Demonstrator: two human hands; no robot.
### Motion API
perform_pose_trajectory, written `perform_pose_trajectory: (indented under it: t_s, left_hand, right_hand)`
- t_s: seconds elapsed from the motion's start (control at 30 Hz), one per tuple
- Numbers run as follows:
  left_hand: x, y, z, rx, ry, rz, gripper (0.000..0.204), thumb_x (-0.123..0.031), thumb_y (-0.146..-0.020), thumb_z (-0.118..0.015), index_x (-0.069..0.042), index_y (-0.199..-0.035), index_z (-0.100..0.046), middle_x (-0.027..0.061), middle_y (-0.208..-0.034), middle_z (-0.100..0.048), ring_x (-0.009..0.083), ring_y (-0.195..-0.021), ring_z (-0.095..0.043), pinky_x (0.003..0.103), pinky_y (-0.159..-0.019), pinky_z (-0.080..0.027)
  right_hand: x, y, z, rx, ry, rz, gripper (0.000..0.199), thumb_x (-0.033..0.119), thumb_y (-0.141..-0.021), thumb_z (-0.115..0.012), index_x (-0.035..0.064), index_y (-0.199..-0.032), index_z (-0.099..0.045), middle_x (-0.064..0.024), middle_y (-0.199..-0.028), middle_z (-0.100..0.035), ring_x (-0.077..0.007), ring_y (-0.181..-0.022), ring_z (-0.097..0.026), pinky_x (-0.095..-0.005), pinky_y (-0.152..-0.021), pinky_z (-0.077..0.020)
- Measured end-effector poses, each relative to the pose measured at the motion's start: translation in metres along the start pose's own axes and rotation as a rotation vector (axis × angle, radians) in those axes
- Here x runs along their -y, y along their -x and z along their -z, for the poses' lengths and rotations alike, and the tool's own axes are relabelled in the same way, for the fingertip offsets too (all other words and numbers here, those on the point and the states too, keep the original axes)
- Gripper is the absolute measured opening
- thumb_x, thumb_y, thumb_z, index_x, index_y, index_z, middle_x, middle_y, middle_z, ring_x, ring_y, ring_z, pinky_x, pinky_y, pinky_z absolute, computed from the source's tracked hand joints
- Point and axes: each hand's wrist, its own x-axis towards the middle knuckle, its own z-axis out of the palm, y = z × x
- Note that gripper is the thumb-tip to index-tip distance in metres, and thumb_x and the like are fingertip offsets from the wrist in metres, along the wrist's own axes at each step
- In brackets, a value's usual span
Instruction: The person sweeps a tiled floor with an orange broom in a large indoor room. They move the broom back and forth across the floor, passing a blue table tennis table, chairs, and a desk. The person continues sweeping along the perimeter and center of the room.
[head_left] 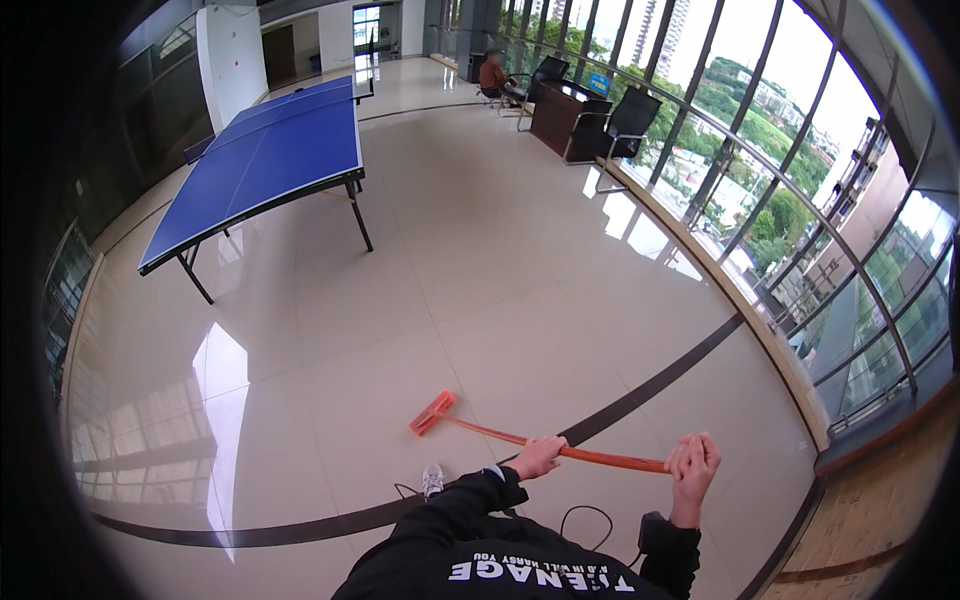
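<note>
An orange broom point(490, 432) slants across in front of me, its long handle running from right to left. My left hand point(540, 457) is wrapped round the middle of the handle. At the handle's right end, my right hand point(693, 458) is closed round the top. The wide orange broom head point(432, 413) rests on the shiny tiled floor point(360, 350), ahead and to the left of my hands. Whether it has bristles or a sponge is too small to tell. A white shoe point(432, 480) shows just below the broom head.
A blue table-tennis table point(265, 150) stands at the far left. Towards the back right are a dark desk point(562, 118), black chairs point(630, 122) and a seated person point(492, 75). Tall windows point(740, 150) with a rail line the right side. A dark floor stripe point(660, 378) curves past me.
</note>
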Motion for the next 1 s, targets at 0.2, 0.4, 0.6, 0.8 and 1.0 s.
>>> perform_pose_trajectory:
  t_s: [0.2,0.4,0.6,0.8,1.0]
  left_hand:
    - [0.097,0.059,0.025,-0.138,-0.092,0.19,0.044,-0.023,-0.075,-0.064,-0.012,-0.113,-0.047,0.0091,-0.115,-0.052,0.0289,-0.111,-0.048,0.049,-0.088,-0.037]
    - [0.227,0.166,0.074,-0.378,-0.171,0.476,0.054,-0.021,-0.066,-0.07,-0.007,-0.113,-0.048,0.0159,-0.108,-0.052,0.0338,-0.106,-0.048,0.045,-0.091,-0.038]
    - [0.276,0.213,0.108,-0.394,-0.226,0.813,0.07,-0.028,-0.065,-0.074,-0.011,-0.123,-0.039,0.0135,-0.121,-0.04,0.033,-0.117,-0.037,0.051,-0.093,-0.034]
    - [0.257,0.143,0.134,-0.411,-0.168,0.464,0.073,-0.031,-0.067,-0.07,-0.01,-0.128,-0.036,0.0142,-0.121,-0.043,0.0313,-0.119,-0.038,0.049,-0.095,-0.032]
    - [0.194,0.024,0.154,-0.228,0.012,-0.017,0.058,-0.021,-0.072,-0.066,-0.013,-0.124,-0.041,0.0106,-0.117,-0.048,0.0279,-0.115,-0.044,0.047,-0.093,-0.033]
  right_hand:
    - [-0.09,-0.03,-0.065,0.103,-0.028,-0.271,0.026,0.016,-0.094,-0.045,0.0005,-0.076,-0.055,0.0022,-0.042,-0.031,-0.0082,-0.032,-0.031,-0.0264,-0.035,-0.0362]
    - [-0.202,-0.017,-0.208,0.392,-0.17,-0.688,0.016,0.004,-0.09,-0.046,-0.0051,-0.08,-0.054,-0.0037,-0.051,-0.043,-0.0125,-0.043,-0.043,-0.026,-0.044,-0.0379]
    - [-0.215,-0.005,-0.288,0.787,-0.05,-0.788,0.018,0.008,-0.092,-0.048,-0.0051,-0.085,-0.059,-0.0035,-0.061,-0.051,-0.0088,-0.055,-0.047,-0.0203,-0.054,-0.0374]
    - [-0.171,-0.055,-0.279,0.421,-0.158,-0.569,0.022,0.008,-0.092,-0.048,-0.0051,-0.079,-0.059,-0.0012,-0.057,-0.047,-0.0083,-0.051,-0.044,-0.0223,-0.048,-0.0358]
    - [-0.087,-0.078,-0.23,0.014,0.028,-0.13,0.026,0.01,-0.094,-0.044,-0.0002,-0.072,-0.054,0.0016,-0.048,-0.032,-0.0092,-0.04,-0.035,-0.0256,-0.042,-0.0376]
